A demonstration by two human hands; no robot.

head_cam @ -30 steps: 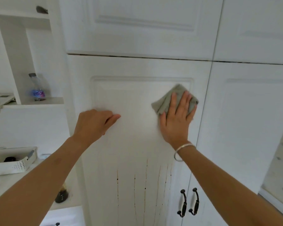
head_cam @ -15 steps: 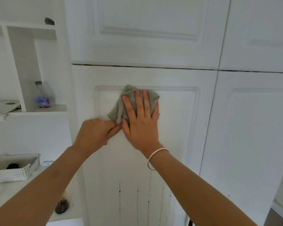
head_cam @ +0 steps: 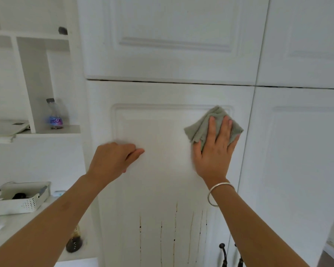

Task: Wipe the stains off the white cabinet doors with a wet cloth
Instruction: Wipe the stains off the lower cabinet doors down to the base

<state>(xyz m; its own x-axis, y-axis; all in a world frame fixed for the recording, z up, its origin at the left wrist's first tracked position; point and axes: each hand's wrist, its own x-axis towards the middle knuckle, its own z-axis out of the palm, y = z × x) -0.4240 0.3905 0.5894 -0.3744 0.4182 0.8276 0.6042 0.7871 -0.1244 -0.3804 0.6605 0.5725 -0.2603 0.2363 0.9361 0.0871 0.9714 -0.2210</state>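
A tall white cabinet door (head_cam: 162, 128) fills the middle of the view. Brown drip stains (head_cam: 175, 224) run down its lower half in several thin lines. My right hand (head_cam: 214, 151) presses a grey-green cloth (head_cam: 202, 124) flat against the upper right corner of the door's inset panel. My left hand (head_cam: 114, 157) rests on the same panel at the left, fingers curled, holding nothing. A silver bangle circles my right wrist.
Dark door handles (head_cam: 223, 255) sit at the bottom between this door and the white door (head_cam: 297, 151) to its right. Left shelves hold a water bottle (head_cam: 54, 114). A white basket (head_cam: 19, 197) and a dark sauce bottle (head_cam: 74, 241) stand on the counter.
My right hand has swept the cloth from the panel's upper left, beside my left hand, back across to its upper right corner. My left hand has stayed put.
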